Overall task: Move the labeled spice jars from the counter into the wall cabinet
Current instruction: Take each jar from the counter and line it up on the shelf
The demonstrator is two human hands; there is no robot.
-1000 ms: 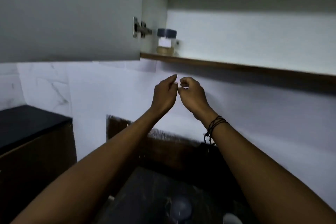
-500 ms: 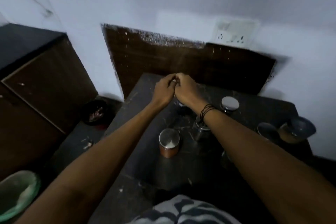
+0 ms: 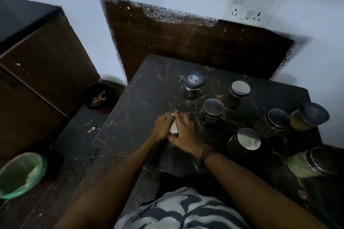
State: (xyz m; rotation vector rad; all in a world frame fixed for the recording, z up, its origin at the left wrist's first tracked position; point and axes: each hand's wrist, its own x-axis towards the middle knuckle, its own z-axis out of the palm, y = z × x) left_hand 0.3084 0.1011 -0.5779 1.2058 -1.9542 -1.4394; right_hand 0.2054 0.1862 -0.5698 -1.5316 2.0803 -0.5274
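Both hands, left hand (image 3: 162,126) and right hand (image 3: 183,132), wrap their fingers around a small metal-lidded spice jar (image 3: 173,126) on the dark marbled table (image 3: 141,102), left of the other jars. Lifted hastily, it could slip, since only the lid shows.

Eight spice jars stand on the dark worktop (image 3: 141,98): seven with their lids in plain view toward its right edge and far side, and one jar (image 3: 174,126) clasped between two hands. On the floor left of the worktop, two bins.
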